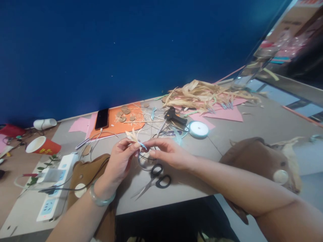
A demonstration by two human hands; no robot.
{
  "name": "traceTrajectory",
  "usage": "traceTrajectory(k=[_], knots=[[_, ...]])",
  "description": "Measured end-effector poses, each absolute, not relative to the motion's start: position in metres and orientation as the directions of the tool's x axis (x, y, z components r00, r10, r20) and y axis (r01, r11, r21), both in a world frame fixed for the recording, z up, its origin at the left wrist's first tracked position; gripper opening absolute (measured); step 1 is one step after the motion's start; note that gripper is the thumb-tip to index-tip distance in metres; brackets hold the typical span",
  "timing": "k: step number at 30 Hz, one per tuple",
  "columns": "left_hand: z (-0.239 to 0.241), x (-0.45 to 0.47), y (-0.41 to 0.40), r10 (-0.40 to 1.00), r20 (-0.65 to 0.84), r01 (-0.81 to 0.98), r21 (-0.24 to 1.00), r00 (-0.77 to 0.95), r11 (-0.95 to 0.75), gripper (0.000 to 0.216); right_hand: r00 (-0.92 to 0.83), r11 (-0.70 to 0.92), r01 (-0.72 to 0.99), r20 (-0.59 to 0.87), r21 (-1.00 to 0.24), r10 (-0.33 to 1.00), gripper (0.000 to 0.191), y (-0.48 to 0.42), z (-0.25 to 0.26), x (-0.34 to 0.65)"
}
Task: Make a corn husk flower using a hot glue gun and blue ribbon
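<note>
Between the thumb and fingers of my left hand (121, 158) is a small flower shape of pale dried husk (132, 135), its petals pointing up. A light-blue ribbon (142, 146) wraps its lower end. My right hand (169, 153) meets it from the other side, forefinger and thumb closed at the ribbon; the exact grip is partly hidden. Just below my hands lie black-handled scissors (157, 178), blades apart and pointing lower left. Behind my right hand are a black glue gun (174, 117) and a spool of light-blue ribbon (199, 129).
Dried husks (194, 92) are heaped on pink paper (230, 112) at the back. A phone (102, 118) and round wooden slices lie on an orange sheet (116, 125). At left are a paper cup (46, 147) and a power strip (51, 201) with cables. Brown cloth (252, 158) lies at right.
</note>
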State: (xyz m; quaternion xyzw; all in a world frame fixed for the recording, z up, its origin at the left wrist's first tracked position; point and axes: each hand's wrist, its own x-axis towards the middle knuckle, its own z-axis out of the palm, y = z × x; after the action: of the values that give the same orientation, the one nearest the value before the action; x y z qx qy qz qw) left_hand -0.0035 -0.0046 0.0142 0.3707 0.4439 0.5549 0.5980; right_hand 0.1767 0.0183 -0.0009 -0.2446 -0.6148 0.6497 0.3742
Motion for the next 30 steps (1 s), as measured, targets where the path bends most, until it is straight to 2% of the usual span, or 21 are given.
traceTrajectory(k=[4, 9, 14, 17, 23, 30], knots=[[0.014, -0.003, -0.004, 0.993, -0.115, -0.339, 0.935, -0.016, 0.102, 0.023, -0.604, -0.068, -0.181, 0.056, -0.981, 0.795, 0.03, 0.019, -0.001, 0.177], [0.012, -0.004, -0.004, 0.994, -0.105, -0.327, 0.941, -0.024, 0.091, 0.023, -0.638, -0.104, -0.221, 0.063, -0.97, 0.767, 0.032, 0.02, -0.003, 0.176], [0.011, -0.005, -0.003, 0.995, -0.091, -0.336, 0.939, -0.03, 0.076, 0.023, -0.601, -0.062, -0.177, 0.058, -0.982, 0.797, 0.034, 0.023, -0.009, 0.176], [0.012, -0.007, -0.003, 0.996, -0.086, -0.331, 0.941, -0.04, 0.068, 0.023, -0.575, 0.0, -0.09, 0.052, -0.996, 0.817, 0.034, 0.026, -0.011, 0.176], [0.012, -0.01, 0.0, 0.993, -0.102, -0.35, 0.934, -0.062, 0.074, 0.021, -0.393, 0.106, 0.133, 0.046, -0.985, 0.919, 0.014, 0.037, -0.011, 0.177], [0.011, -0.013, 0.001, 0.992, -0.108, -0.368, 0.927, -0.063, 0.077, 0.019, -0.07, 0.305, 0.168, 0.297, -0.937, 0.952, 0.028, 0.062, 0.008, 0.201]])
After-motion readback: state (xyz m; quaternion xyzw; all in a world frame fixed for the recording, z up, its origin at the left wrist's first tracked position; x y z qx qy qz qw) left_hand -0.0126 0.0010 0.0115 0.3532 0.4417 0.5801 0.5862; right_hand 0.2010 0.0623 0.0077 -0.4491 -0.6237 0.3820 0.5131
